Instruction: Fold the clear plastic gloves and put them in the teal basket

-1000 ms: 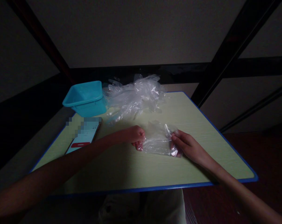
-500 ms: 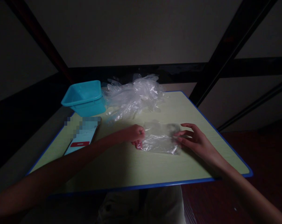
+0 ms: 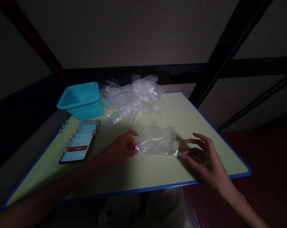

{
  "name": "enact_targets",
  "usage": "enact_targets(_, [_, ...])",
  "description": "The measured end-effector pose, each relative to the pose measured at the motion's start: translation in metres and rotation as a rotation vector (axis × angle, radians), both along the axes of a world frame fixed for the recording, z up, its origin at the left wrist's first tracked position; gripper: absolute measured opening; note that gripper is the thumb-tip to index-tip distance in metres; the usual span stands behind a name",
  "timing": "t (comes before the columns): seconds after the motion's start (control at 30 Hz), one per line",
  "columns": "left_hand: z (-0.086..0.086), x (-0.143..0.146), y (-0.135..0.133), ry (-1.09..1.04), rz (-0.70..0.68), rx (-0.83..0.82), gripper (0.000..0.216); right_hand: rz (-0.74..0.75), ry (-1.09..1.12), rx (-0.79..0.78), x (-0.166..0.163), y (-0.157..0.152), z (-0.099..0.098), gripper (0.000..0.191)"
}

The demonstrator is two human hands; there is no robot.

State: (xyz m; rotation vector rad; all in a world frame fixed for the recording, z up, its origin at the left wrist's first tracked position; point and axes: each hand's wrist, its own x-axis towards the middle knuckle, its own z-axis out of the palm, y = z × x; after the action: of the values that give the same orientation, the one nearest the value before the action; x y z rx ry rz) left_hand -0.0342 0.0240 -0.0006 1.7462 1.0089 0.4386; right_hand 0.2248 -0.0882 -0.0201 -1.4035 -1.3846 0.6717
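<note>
A clear plastic glove (image 3: 157, 143) lies flat on the pale green table (image 3: 138, 171). My left hand (image 3: 123, 147) pinches the glove's near left corner between thumb and fingers. My right hand (image 3: 203, 157) hovers just right of the glove with its fingers spread; one fingertip is close to the glove's near right corner, and it holds nothing.
A heap of clear plastic gloves (image 3: 131, 98) lies at the table's far side. Left of the heap stands a turquoise plastic tub (image 3: 80, 99). A phone (image 3: 79, 141) with a lit screen lies at the left. The table has a blue edge, and dark beams run behind it.
My right hand has let go of the glove's right end and pulled back with its fingers spread. The glove now lies flatter. My left fist has loosened into a pinch.
</note>
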Motion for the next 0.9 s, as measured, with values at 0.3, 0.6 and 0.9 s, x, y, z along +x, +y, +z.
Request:
enact_targets(0.3, [-0.006,0.003,-0.003,0.029,0.037,0.017,0.041,0.017,-0.047,0.001,-0.011,0.009,-0.007,0.05])
enact_targets(0.6, [-0.005,0.003,-0.004,0.084,0.047,0.055,0.042,0.058,-0.013,-0.019,-0.015,0.013,-0.012,0.05])
enact_targets(0.9, [-0.004,0.001,-0.003,0.076,0.022,0.056,0.039,0.063,-0.163,-0.025,-0.014,0.01,-0.01,0.047])
